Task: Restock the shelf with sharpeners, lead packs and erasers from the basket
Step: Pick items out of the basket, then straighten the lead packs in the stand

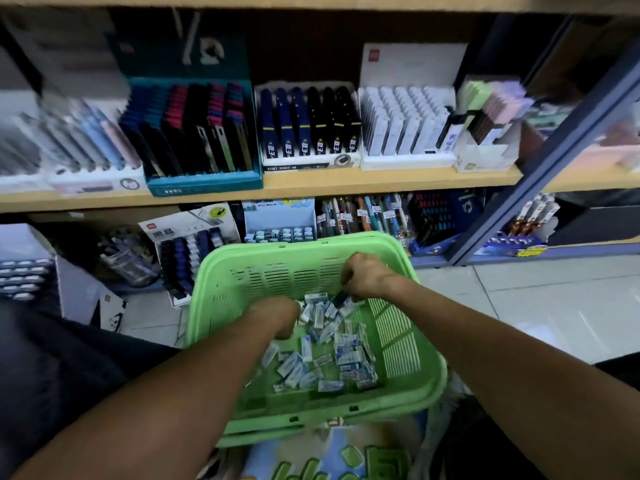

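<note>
I am reaching into the slotted green plastic basket [311, 403] below the wooden shelf [346, 183], gathering small boxy erasers [332, 355]. My left hand [277, 315] is curling over the pile, contents hidden; my right hand [367, 275] is pinching a dark little pack [341, 298]. Better to grab sorted handfuls.

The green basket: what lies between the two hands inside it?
In the head view, a loose heap of small white-and-blue packs lies on the green basket floor between the left hand and the right hand, which pinches a small dark item.
</note>
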Motion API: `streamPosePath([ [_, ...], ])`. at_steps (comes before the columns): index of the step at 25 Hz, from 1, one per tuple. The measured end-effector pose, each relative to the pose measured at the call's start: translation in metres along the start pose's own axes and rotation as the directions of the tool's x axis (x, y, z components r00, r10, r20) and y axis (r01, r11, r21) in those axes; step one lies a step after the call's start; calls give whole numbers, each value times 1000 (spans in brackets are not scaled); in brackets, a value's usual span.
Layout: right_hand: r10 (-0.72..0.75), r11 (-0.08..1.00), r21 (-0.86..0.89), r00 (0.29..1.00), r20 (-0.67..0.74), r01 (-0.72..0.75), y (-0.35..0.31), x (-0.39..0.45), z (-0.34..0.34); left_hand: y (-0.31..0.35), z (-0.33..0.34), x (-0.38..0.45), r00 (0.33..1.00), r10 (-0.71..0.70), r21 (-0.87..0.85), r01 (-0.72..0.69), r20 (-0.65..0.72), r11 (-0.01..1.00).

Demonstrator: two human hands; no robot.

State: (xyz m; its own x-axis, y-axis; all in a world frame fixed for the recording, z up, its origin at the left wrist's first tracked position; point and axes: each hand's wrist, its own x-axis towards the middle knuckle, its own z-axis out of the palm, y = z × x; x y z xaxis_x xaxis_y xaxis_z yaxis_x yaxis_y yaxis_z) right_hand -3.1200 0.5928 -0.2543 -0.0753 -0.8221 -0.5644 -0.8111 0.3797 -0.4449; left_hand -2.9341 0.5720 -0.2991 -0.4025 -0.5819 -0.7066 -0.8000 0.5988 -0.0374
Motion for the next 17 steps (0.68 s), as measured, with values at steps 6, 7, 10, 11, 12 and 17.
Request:
streamPosePath([
  [6, -168, 984, 28, 969, -182, 176, -26, -74, -102, 41, -120, -55, 897, 127, -198, -228, -423, 953],
  [7, -186, 975, 71, 953, -240, 208, -25, -88, -124, 50, -143, -70, 841, 134, -192, -270, -525, 943],
  [10, -197, 904, 259, 869, -455, 341, -14, -139, -202, 75, -218, -115, 643, 110, -173, -361, -758, 917],
  [11, -176, 872, 310, 834, -522, 378, -11, -158, -228, 84, -242, -129, 579, 118, -136, -376, -807, 917],
  [12, -160, 832, 356, 799, -579, 425, -8, -175, -252, 93, -266, -142, 515, 127, -97, -387, -848, 917],
  [17, -67, 691, 398, 602, -796, 603, 2, -230, -336, 136, -367, -197, 103, 243, 194, -348, -965, 917],
])
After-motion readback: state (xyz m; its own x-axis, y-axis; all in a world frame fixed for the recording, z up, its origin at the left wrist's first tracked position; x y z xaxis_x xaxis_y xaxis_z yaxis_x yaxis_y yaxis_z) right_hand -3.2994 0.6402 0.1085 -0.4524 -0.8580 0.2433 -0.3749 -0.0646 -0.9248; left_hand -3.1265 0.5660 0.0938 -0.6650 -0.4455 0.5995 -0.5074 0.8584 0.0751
